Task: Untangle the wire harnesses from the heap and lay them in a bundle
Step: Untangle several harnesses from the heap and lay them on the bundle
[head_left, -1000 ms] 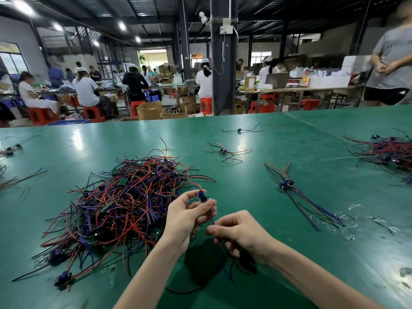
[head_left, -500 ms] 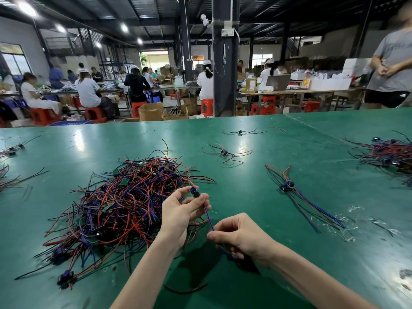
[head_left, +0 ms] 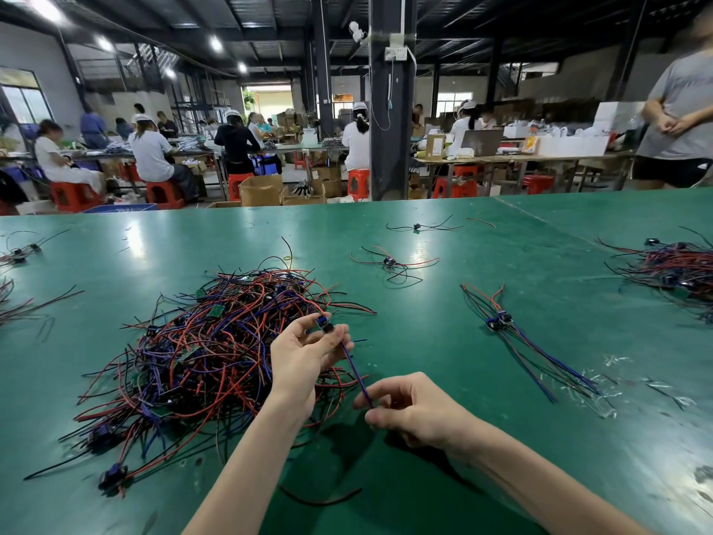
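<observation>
A tangled heap of red, blue and black wire harnesses (head_left: 200, 353) lies on the green table (head_left: 443, 496), left of centre. My left hand (head_left: 301, 364) pinches the small blue connector of one harness (head_left: 357, 370) at the heap's right edge. Blue wires run taut from that connector down to my right hand (head_left: 413, 411), which pinches them between thumb and forefinger. A small bundle of laid-out harnesses (head_left: 517, 337) sits to the right, its blue wires pointing toward me.
Two loose harnesses (head_left: 389, 262) (head_left: 416, 227) lie farther back. Another heap (head_left: 671, 270) is at the right edge, stray wires (head_left: 15, 256) at the left edge. Clear plastic scraps (head_left: 602, 384) lie near the bundle. People work at tables behind.
My left hand has lifted the connector up and away from me. The blue wires have straightened between my hands, and my right hand has slid down along them.
</observation>
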